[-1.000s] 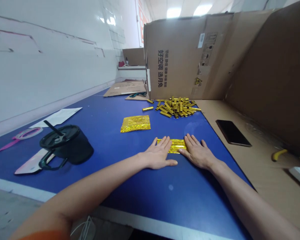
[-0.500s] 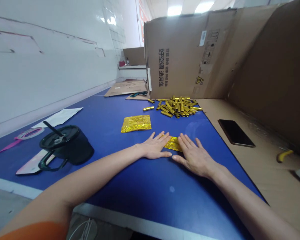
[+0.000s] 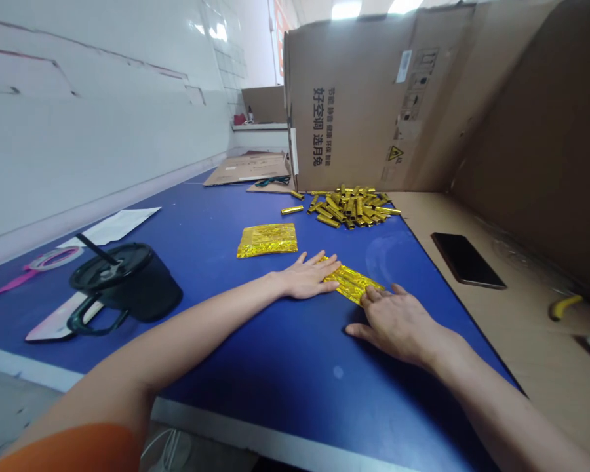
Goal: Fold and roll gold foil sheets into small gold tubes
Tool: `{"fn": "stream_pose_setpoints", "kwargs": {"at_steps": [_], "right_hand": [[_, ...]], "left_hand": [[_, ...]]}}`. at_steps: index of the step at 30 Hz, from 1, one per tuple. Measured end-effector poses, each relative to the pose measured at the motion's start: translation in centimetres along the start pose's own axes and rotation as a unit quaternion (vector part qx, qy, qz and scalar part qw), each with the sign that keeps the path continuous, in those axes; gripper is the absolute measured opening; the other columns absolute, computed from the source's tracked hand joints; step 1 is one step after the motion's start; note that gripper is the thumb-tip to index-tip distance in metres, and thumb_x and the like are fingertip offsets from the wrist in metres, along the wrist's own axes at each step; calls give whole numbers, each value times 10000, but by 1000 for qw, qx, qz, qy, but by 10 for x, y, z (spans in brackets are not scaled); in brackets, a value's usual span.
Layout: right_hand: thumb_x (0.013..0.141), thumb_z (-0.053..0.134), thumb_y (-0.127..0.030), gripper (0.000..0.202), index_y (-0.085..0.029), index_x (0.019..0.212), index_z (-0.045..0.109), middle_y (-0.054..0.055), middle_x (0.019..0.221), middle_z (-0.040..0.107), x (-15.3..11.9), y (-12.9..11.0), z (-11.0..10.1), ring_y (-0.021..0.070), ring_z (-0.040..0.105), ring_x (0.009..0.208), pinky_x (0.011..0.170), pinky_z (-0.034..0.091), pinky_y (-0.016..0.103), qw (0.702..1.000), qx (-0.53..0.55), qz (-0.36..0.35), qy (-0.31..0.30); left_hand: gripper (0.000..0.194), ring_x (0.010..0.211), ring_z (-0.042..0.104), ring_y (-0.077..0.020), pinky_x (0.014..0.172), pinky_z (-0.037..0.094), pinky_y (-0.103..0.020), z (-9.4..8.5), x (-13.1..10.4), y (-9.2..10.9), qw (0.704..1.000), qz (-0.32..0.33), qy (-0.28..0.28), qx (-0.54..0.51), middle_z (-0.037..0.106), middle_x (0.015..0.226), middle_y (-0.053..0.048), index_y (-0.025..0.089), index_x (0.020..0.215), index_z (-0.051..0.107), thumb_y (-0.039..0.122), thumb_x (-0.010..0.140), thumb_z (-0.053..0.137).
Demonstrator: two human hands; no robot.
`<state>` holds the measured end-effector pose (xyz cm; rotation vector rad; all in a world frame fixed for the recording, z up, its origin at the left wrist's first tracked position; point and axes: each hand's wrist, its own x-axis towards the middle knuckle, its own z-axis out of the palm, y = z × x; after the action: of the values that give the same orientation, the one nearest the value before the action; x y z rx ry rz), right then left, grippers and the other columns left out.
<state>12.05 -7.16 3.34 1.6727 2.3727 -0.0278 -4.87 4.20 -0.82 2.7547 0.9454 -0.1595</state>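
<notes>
A strip of shiny gold foil [image 3: 351, 282] lies flat and slantwise on the blue tabletop [image 3: 285, 367]. My left hand [image 3: 311, 275] rests on its left end with the fingers spread. At the strip's right end, the fingertips of my right hand [image 3: 396, 321] touch the foil, palm down and thumb apart. Beyond my left hand sits a stack of gold foil sheets [image 3: 268, 239]. Farther back is a heap of small gold foil rolls [image 3: 354, 208], with a single roll [image 3: 292, 210] lying to its left.
On the left stand a dark mug with a straw [image 3: 128, 282], a roll of pink tape [image 3: 54, 259] and white paper [image 3: 113, 226]. A black phone [image 3: 467, 261] lies on cardboard at right. A large cardboard box [image 3: 364, 111] walls off the back; scissors [image 3: 274, 181] lie beside it.
My right hand has slid right and toward me along the foil strip, uncovering more of it. The left hand stays on the left end, and the strip now lies more slanted.
</notes>
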Motion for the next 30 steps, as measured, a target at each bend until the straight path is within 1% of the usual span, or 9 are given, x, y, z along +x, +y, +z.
{"fn": "stream_pose_setpoints", "kwargs": {"at_steps": [4,7,10,16,20,23,24,27,30], "right_hand": [[767,385,-536,512,-110,849,656,174,859,654,-9,-9,-8,279,604,815,809,372,434,999,-17,-35,2],[759,409,-524,480,-120,777,667,164,767,667,-15,-16,-13,284,621,738,663,440,387,998,-11,-64,-13],[758,404,-529,480,-129,738,668,154,721,669,-20,-22,-14,281,626,695,588,451,359,996,-1,-86,-15],[733,428,-542,462,-141,735,658,139,723,667,-24,-24,-14,272,622,680,574,441,346,994,21,-107,6],[775,372,-523,435,-197,701,651,77,699,670,-14,-6,-11,231,617,667,529,397,287,993,65,-94,39],[826,347,-393,328,-250,829,642,31,797,677,-2,11,-6,191,612,720,537,372,250,988,111,-61,89],[828,349,-378,322,-247,817,643,27,788,676,1,14,-4,180,609,708,541,367,244,988,115,-60,89],[823,368,-380,323,-225,731,635,21,727,668,1,16,-3,156,597,654,550,368,231,985,123,-100,63],[807,393,-417,330,-205,718,629,41,745,667,-7,7,-7,185,603,679,583,392,259,986,101,-127,35]], "left_hand": [[620,1282,-51,-250,975,3,-544,-5,8,4,1000,1,-3,0,29,1415,7,271,1340,88,599,813,83],[624,1282,-40,-252,975,4,-541,-5,13,13,1000,8,6,5,63,1414,-8,272,1336,128,606,810,100],[648,1285,-16,-240,993,12,-503,-3,17,24,1000,23,17,12,71,1412,-52,231,1339,137,604,809,147],[621,1284,-15,-219,1023,52,-405,6,18,35,999,28,24,15,18,1406,-125,150,1344,112,509,844,191],[599,1281,-43,-209,1028,39,-392,9,17,35,999,38,30,24,-3,1408,-113,156,1347,95,487,853,171],[603,1282,-39,-204,1030,36,-390,9,17,34,998,44,25,27,6,1410,-104,157,1347,98,500,852,143],[599,1283,-38,-201,1031,36,-389,9,17,33,998,45,23,27,6,1411,-97,160,1347,98,498,854,132],[581,1282,-48,-196,1031,35,-389,9,17,33,998,53,24,32,-7,1413,-74,174,1348,86,487,860,128],[597,1281,-56,-200,1030,33,-394,10,17,32,997,58,25,34,-23,1412,-71,177,1349,76,502,854,148]]}}
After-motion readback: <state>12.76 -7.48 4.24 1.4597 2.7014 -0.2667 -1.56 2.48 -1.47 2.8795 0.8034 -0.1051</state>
